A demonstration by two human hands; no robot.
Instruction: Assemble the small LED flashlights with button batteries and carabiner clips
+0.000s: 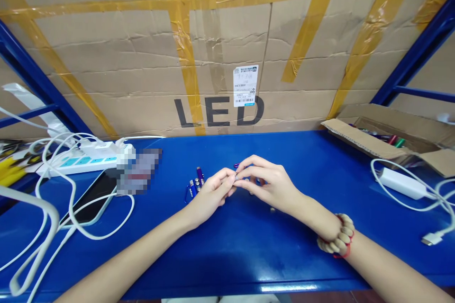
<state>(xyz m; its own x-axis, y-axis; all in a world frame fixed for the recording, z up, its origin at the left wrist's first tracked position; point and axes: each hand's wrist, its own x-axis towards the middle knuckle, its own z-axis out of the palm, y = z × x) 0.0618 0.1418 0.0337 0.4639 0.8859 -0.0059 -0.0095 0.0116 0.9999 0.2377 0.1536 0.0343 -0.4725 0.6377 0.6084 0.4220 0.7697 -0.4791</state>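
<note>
My left hand (215,187) and my right hand (267,181) meet over the middle of the blue shelf. Between their fingertips is a small silvery metal piece (236,177), too small to make out in full. Both hands are closed in a pinch around it. Just left of my left hand lie a blue mini flashlight (193,188) with a clip and a purple tube (200,175), with small silvery cells (197,182) beside them. Behind my right fingertips a purple bit (236,165) shows. A small brassy part (272,209) lies below my right hand.
An open cardboard box (369,147) with coloured tubes stands at the right, near a white charger (402,182) and its cable. On the left are a power strip (88,158), a phone (95,196) and looped white cables. A large taped carton (142,71) closes off the back.
</note>
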